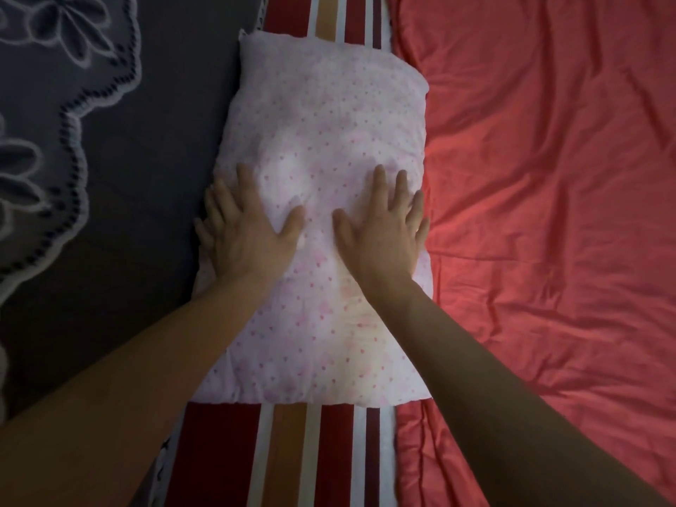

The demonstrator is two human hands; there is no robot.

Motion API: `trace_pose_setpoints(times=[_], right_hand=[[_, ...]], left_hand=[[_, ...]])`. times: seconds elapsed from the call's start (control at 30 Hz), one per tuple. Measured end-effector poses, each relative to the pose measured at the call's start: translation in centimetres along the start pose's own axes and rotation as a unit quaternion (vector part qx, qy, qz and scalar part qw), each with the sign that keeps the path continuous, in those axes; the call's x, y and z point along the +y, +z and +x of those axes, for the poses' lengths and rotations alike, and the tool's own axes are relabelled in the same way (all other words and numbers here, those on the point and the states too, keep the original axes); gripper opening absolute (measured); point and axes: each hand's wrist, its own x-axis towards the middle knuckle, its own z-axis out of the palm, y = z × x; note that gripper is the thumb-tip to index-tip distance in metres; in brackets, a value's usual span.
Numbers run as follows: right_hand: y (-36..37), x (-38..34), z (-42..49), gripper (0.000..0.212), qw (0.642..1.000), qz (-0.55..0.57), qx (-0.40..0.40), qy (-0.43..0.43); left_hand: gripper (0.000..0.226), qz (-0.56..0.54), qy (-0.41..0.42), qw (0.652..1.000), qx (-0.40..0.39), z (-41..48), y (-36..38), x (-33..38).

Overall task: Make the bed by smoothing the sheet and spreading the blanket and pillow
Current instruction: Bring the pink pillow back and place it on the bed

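A white pillow with small pink dots (322, 118) lies lengthwise on a red, white and brown striped sheet (314, 451). My left hand (245, 228) presses flat on the pillow's left side, fingers straight and spread. My right hand (387, 228) presses flat on its right side, fingers reaching the pillow's right edge. A red blanket (548, 214) is spread to the right of the pillow, with wrinkles across it.
A dark grey cloth with a pale flower pattern and scalloped border (73, 140) covers the area left of the pillow. The striped sheet shows above and below the pillow.
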Motion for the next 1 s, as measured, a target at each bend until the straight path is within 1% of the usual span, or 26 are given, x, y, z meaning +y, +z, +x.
trace_pose_setpoints(times=[0.07, 0.13, 0.17, 0.23, 0.3, 0.37, 0.43, 0.5, 0.57, 0.73, 0.87, 0.93, 1.0], right_hand=[[-0.1, -0.1, -1.0, 0.081, 0.997, -0.014, 0.049, -0.052], [0.0, -0.1, -1.9, 0.078, 0.995, -0.017, 0.05, -0.082], [0.3, 0.0, -2.2, 0.078, 0.995, -0.018, 0.04, -0.084], [0.9, 0.6, -2.7, 0.078, 0.997, -0.024, 0.014, -0.072], [1.8, 1.9, -3.0, 0.079, 0.997, -0.044, -0.022, -0.056], [2.5, 3.2, -3.0, 0.081, 0.995, -0.061, -0.059, -0.046], [2.6, 3.8, -2.8, 0.082, 0.994, -0.066, -0.074, -0.042], [2.1, 3.5, -2.6, 0.081, 0.995, -0.057, -0.064, -0.047], [1.3, 3.2, -3.2, 0.08, 0.996, -0.052, -0.05, -0.061], [-0.2, 3.4, -6.0, 0.076, 0.996, -0.044, -0.017, -0.074], [-0.5, 4.6, -9.2, 0.075, 0.996, -0.033, 0.004, -0.079], [-0.2, 5.3, -10.8, 0.076, 0.997, -0.029, -0.01, -0.073], [0.4, 6.0, -12.0, 0.076, 0.997, -0.025, -0.042, -0.063]], left_hand=[[0.087, 0.03, 0.078, 0.996, 0.036, -0.9, -0.3, 0.3], [0.079, 0.05, 0.128, 0.99, 0.037, -1.9, -0.2, 0.7], [0.077, 0.057, 0.134, 0.989, 0.027, -2.3, 0.0, 0.9], [0.075, 0.07, 0.115, 0.991, -0.014, -3.0, 0.7, 0.8], [0.077, 0.083, 0.091, 0.989, -0.081, -3.4, 1.6, 0.0], [0.079, 0.11, 0.096, 0.978, -0.15, -3.5, 2.2, -0.7], [0.08, 0.123, 0.101, 0.971, -0.176, -3.3, 2.4, -0.6], [0.079, 0.113, 0.096, 0.976, -0.156, -3.3, 2.1, -0.1], [0.076, 0.103, 0.096, 0.983, -0.12, -4.0, 1.7, 0.0], [0.073, 0.087, 0.091, 0.991, -0.049, -6.7, 0.4, -1.1], [0.076, 0.062, 0.064, 0.995, -0.05, -9.6, 0.2, -2.6], [0.078, 0.058, 0.047, 0.995, -0.062, -11.1, 0.5, -3.5], [0.081, 0.059, 0.04, 0.995, -0.072, -12.0, 1.1, -4.2]])
